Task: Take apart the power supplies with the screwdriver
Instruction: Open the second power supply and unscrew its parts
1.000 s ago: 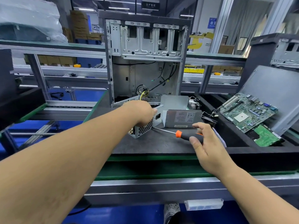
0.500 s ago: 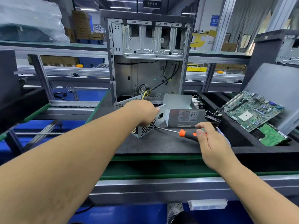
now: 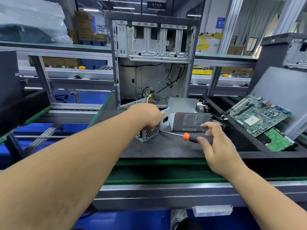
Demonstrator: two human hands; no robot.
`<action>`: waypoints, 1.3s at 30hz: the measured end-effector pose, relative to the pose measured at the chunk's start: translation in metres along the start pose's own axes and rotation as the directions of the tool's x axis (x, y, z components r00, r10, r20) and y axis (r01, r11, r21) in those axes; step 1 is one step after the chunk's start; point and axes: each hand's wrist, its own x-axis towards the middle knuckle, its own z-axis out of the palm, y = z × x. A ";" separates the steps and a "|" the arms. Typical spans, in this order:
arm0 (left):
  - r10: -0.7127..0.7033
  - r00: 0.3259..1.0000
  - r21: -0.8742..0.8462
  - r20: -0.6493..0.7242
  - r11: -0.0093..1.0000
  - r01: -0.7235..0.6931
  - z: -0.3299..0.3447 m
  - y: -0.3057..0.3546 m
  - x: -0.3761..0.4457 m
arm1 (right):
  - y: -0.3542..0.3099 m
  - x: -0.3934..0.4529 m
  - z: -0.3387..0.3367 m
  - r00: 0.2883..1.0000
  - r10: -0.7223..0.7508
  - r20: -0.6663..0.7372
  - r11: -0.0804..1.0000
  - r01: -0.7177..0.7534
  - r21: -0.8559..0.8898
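Your left hand [image 3: 149,116] grips the power supply [image 3: 153,128] mid-mat; your right hand [image 3: 216,145] pinches the screwdriver [image 3: 191,137] handle, tip at its vented side.

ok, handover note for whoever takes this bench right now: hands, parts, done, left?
Left hand: grips the perforated grey metal power supply on the black bench mat, steadying it.
Right hand: fingers closing round the orange-and-black-handled screwdriver; its shaft tip lies at the supply's base.
Second grey labelled power supply stands just right of the first, in front of the open computer case.
Done: both supplies are out of the case.
Left: no screw visibly removed; both housings appear closed.
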 end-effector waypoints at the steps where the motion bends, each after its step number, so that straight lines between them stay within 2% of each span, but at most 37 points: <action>1: 0.011 1.000 0.019 0.000 1.000 -0.011 0.000 0.000 0.001 | 0.000 -0.002 -0.001 0.998 -0.055 -0.006 0.998 0.055 0.044; 3: 0.031 1.000 0.060 0.000 0.998 -0.031 0.001 -0.001 0.002 | 0.000 -0.007 0.001 0.997 -0.072 -0.024 0.985 0.075 0.157; 5: 0.041 0.999 0.085 0.006 0.995 -0.042 0.001 -0.002 0.001 | 0.001 -0.010 0.005 0.999 0.011 -0.036 0.979 -0.004 0.204; 9: 0.070 0.997 0.135 0.024 0.988 -0.072 -0.001 -0.001 0.001 | 0.005 -0.011 0.009 0.997 0.069 -0.035 0.997 -0.070 -0.036; 11: 0.087 0.996 0.162 0.028 0.983 -0.090 -0.002 -0.001 0.001 | 0.001 -0.009 0.005 0.999 0.042 -0.019 0.998 -0.043 -0.044; 14: 0.121 0.992 0.165 0.021 0.979 -0.122 -0.003 0.000 0.000 | -0.002 -0.011 0.001 0.996 -0.089 -0.027 0.993 0.091 0.079; 15: 0.123 0.992 0.169 0.023 0.978 -0.125 -0.003 0.000 0.000 | -0.004 -0.014 0.002 0.995 -0.093 -0.030 0.988 0.096 0.122; 17: 0.131 0.991 0.175 0.026 0.975 -0.133 -0.003 0.000 -0.001 | -0.004 -0.017 0.005 0.999 -0.030 -0.031 0.989 0.034 0.147; 20: 0.143 0.989 0.196 0.037 0.969 -0.147 -0.004 0.001 -0.003 | 0.000 -0.016 0.008 0.993 0.116 -0.013 0.993 -0.116 0.019; 22: 0.139 0.990 0.194 0.039 0.970 -0.144 -0.004 0.001 -0.003 | 0.000 -0.016 0.007 0.994 0.113 0.002 0.994 -0.113 -0.008; 26: 0.139 0.989 0.205 0.042 0.968 -0.145 -0.004 0.002 -0.003 | -0.006 -0.018 0.004 0.998 -0.057 -0.003 0.987 0.057 0.151; 29: 0.120 0.992 0.196 0.027 0.973 -0.123 -0.003 0.001 -0.003 | -0.012 -0.021 0.011 0.998 0.023 -0.058 0.971 -0.008 0.238; 31: 0.099 0.995 0.163 0.013 0.982 -0.100 -0.003 0.001 -0.002 | -0.015 -0.022 0.014 0.992 0.083 -0.093 0.980 -0.064 0.191; 34: 0.108 0.994 0.137 0.017 0.984 -0.110 -0.003 0.002 -0.003 | -0.012 -0.017 0.010 0.982 0.179 -0.057 0.984 -0.179 0.008; 36: 0.101 0.995 0.142 0.016 0.985 -0.102 -0.003 0.002 -0.002 | -0.011 -0.016 0.006 0.988 0.146 -0.039 0.989 -0.146 0.017; 39: 0.017 1.000 0.064 -0.016 0.998 -0.016 -0.002 0.001 0.000 | -0.014 -0.022 0.006 0.999 0.020 -0.041 0.977 -0.011 0.213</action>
